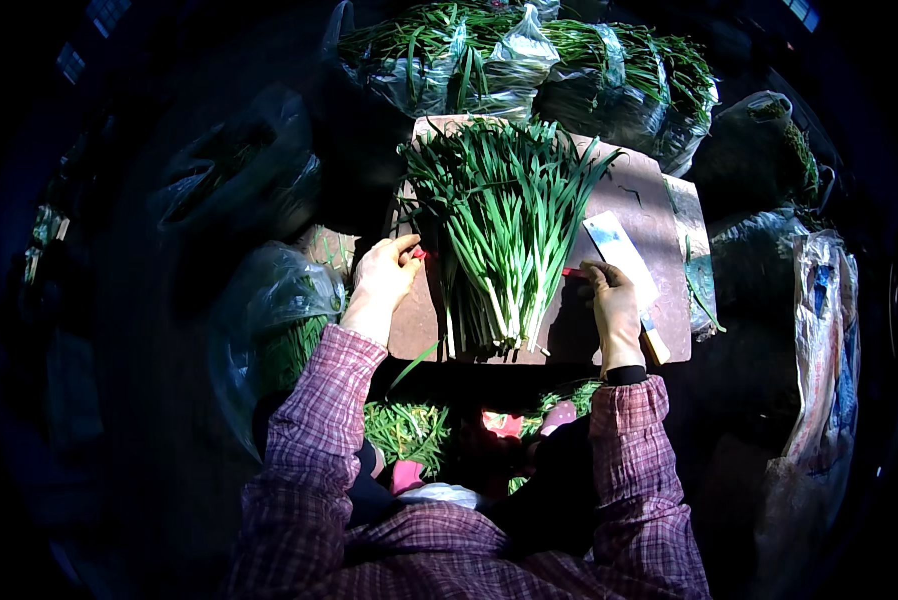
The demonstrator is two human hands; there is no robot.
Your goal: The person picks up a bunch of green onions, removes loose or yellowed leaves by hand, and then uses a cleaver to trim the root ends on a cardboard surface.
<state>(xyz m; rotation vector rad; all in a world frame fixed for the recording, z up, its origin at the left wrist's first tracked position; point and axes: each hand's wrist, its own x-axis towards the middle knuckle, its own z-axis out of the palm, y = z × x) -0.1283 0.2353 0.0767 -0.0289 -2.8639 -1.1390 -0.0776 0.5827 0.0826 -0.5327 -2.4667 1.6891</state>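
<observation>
A large bunch of garlic chives [499,230] lies on a brown board [409,330], leaves fanned toward the far edge and pale stems toward me. My left hand [384,280], left of the bunch, pinches one end of a red tie [420,254]. On the other side my right hand [614,308] pinches the red tie's other end. The middle of the tie is hidden, seemingly under the stems. Beside my right hand lies a cleaver [621,255] with a broad blade and a wooden handle, partly covered by that hand.
Plastic-wrapped bundles of greens [629,80] are heaped beyond the board. A clear bag of greens [279,310] stands at the left, and a woven sack [819,340] at the right. Loose green trimmings [409,430] lie on the floor below the board's near edge.
</observation>
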